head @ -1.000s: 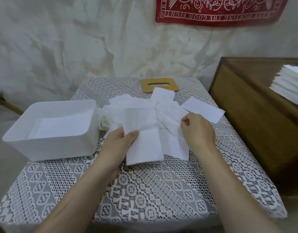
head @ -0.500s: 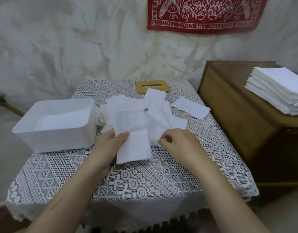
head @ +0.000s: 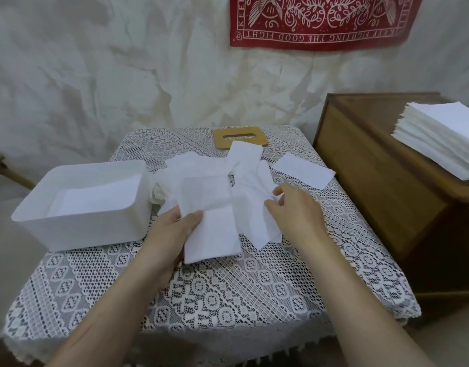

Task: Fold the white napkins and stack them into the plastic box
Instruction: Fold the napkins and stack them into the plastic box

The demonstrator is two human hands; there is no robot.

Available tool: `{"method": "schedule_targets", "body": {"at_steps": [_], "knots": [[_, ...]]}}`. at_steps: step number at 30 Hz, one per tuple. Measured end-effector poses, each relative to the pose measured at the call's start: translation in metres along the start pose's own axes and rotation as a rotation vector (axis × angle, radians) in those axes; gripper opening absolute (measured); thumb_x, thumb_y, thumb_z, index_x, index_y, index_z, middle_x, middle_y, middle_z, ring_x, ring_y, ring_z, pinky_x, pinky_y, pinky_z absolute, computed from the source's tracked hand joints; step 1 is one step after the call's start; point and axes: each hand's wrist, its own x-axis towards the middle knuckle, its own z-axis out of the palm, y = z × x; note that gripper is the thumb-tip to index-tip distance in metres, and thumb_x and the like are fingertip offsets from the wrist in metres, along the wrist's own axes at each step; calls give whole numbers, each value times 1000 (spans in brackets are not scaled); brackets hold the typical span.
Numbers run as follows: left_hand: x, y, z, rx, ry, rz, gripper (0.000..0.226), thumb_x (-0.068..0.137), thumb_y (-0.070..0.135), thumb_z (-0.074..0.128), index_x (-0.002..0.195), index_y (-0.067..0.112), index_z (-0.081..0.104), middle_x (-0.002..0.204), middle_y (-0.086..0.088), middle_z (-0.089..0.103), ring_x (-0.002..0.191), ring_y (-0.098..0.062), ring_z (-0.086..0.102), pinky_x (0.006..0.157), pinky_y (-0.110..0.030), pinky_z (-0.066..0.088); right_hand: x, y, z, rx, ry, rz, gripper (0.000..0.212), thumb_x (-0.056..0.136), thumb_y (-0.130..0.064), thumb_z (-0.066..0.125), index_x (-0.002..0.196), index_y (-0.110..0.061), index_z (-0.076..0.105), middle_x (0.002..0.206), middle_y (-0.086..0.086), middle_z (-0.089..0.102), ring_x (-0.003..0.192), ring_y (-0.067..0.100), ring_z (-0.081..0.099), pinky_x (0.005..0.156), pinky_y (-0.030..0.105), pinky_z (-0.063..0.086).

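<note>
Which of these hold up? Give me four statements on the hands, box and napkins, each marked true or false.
1. The left hand grips the folded napkin at its left edge. True.
2. The plastic box is empty. False: a white napkin lies flat in it.
3. A napkin stack sits on the wooden cabinet. True.
4. The right hand reaches into the box. False: it is at the loose napkins on the table.

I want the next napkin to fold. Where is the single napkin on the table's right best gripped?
Probably pinch the single napkin at its near right corner, right hand coming from the right: it lies flat, apart from the pile, so only corners offer a grip.
</note>
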Motion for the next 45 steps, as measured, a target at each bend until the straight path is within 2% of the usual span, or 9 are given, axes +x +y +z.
{"method": "schedule_targets", "body": {"at_steps": [10, 16, 20, 24, 29, 32, 35, 39, 45], "knots": [[0, -1, 2, -4, 6, 5, 18, 104, 20, 59, 118, 16, 69, 102, 1, 81, 92, -20, 78, 72, -35, 60, 4, -3, 4, 21, 76, -85, 9, 99, -25, 56, 95, -23, 64, 97, -4, 66, 89, 21, 61, 69, 35, 48], [-1, 2, -3, -49, 30, 13, 17, 102, 21, 61, 118, 19, 68, 104, 2, 80, 98, -23, 76, 87, -47, 60, -14, -6, -20, 888, -100, 174, 10, 98, -14, 61, 96, -4, 64, 95, 10, 74, 72, 19, 66, 66, 36, 56], [-2, 1, -2, -62, 21, -9, 18, 103, 20, 61, 118, 15, 68, 109, -3, 80, 100, -26, 76, 86, -47, 61, -18, 11, -16, 593, -138, 270, 4, 96, -13, 61, 96, -14, 65, 80, 8, 76, 61, 25, 73, 66, 44, 64], [-3, -2, 0, -39, 5, -6, 21, 103, 20, 60, 122, 14, 67, 105, -2, 80, 96, -23, 77, 78, -42, 60, -19, 11, -18, 509, -135, 253, 10, 96, -28, 65, 102, -21, 68, 72, 6, 75, 49, 18, 68, 57, 31, 60], [-4, -2, 1, -38, 11, -2, 23, 103, 24, 60, 123, 14, 66, 109, -5, 79, 101, -28, 75, 87, -49, 61, -14, 6, -12, 340, -50, 169, 13, 96, -33, 64, 99, -23, 72, 95, -4, 74, 79, 23, 71, 78, 44, 61], [-4, -1, 0, -63, 18, 3, 20, 104, 27, 58, 119, 16, 67, 105, -2, 80, 97, -24, 76, 80, -42, 61, -9, 4, -12, 335, -4, 145, 6, 98, -28, 63, 96, -25, 68, 99, -3, 70, 92, 22, 65, 77, 37, 54], [-4, 0, -1, -106, 6, 5, 20, 106, 27, 56, 120, 18, 67, 103, 4, 81, 93, -16, 78, 74, -34, 60, -8, 2, -23, 661, 51, 118, 10, 99, -22, 65, 89, -24, 66, 94, -6, 72, 83, 11, 67, 66, 27, 48], [-2, 0, 2, -163, 13, -11, 23, 106, 27, 55, 125, 17, 65, 107, 4, 80, 101, -16, 76, 86, -38, 59, -19, -6, -39, 1161, -51, 155, 9, 99, -13, 64, 98, -16, 73, 91, 0, 78, 74, 9, 71, 58, 21, 53], [-5, -1, 15, -265, -13, -30, 39, 107, 38, 49, 141, 20, 57, 127, 3, 74, 120, -19, 68, 108, -50, 50, -38, -25, -22, 1178, -270, 170, 11, 97, -16, 66, 106, -14, 72, 98, 4, 79, 82, 17, 74, 62, 28, 56]]}}
